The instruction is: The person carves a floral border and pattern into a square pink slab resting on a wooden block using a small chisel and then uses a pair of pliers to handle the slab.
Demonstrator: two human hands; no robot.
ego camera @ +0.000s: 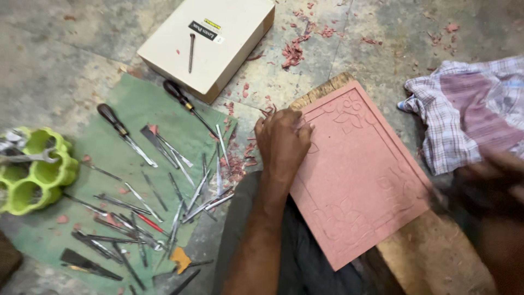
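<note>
Left hand (pixel 283 143) flat, palm down, fingers together, pressing on the left edge of the pink carved panel (pixel 357 172); it grips nothing. The panel runs from under the fingertips out to that hand's right, tilted, with flower and border lines cut into it. It lies on a wooden block (pixel 436 257) that shows past its top corner and lower right side.

Right hand (pixel 488 188) is at the panel's right edge, heavily motion-blurred. Cannot tell if it is open or closed, or whether it holds anything.

Left of the left hand: green mat (pixel 136 109) on the floor, covered with loose metal carving tools (pixel 180 202), some with dark handles. The nearest tools lie just beside the wrist, with pink shavings (pixel 237 164) between them and the hand. Further left, at the mat's far edge, is a lime-green compartment holder (pixel 35 172).

Above the left hand: cream box (pixel 210 41) with one nail-like tool (pixel 191 52) lying on top. More pink shavings are scattered on the floor beyond it.

Above the right hand: crumpled checked cloth (pixel 464 117), just beside the panel's upper right edge.
</note>
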